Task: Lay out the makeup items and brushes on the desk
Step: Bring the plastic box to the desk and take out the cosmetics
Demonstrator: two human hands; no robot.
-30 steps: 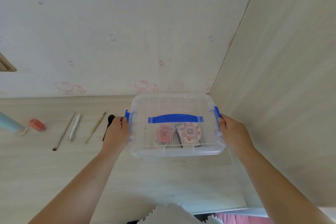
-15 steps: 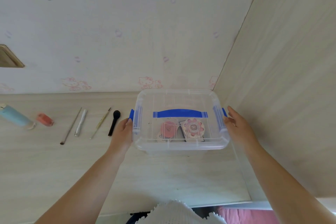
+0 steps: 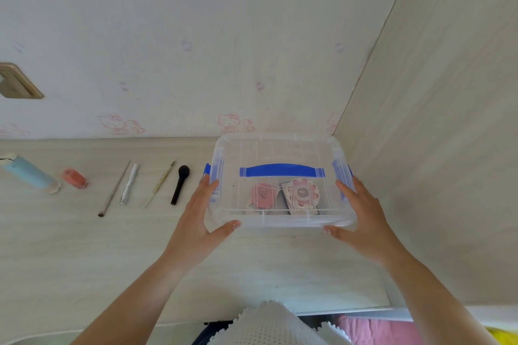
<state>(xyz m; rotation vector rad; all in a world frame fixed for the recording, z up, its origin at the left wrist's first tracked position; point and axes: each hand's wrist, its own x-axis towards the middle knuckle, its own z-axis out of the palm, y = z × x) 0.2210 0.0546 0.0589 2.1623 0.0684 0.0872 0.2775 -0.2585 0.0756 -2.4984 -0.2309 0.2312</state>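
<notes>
hands (image 3: pixel 283 216) flank clear box (image 3: pixel 280 154) — wall-side corner

Desk (image 3: pixel 84 260): pale wood-grain top, ran across the lower half of the frame, met the wall at the back and a side panel at right. Row of items sat at mid-left, well apart from each other. Far left: blue tube (image 3: pixel 29 173), lying tilted. Just right of it: small pink pot (image 3: pixel 75 178). Then thin brush (image 3: pixel 114 189), silver stick (image 3: pixel 129 183), pale brush (image 3: pixel 159 185), black brush (image 3: pixel 180 180), all lying roughly parallel, angled toward the back wall. Clear box (image 3: pixel 280 221) with blue handle and clips sat at centre-right, in the back corner beside the side panel.
</notes>
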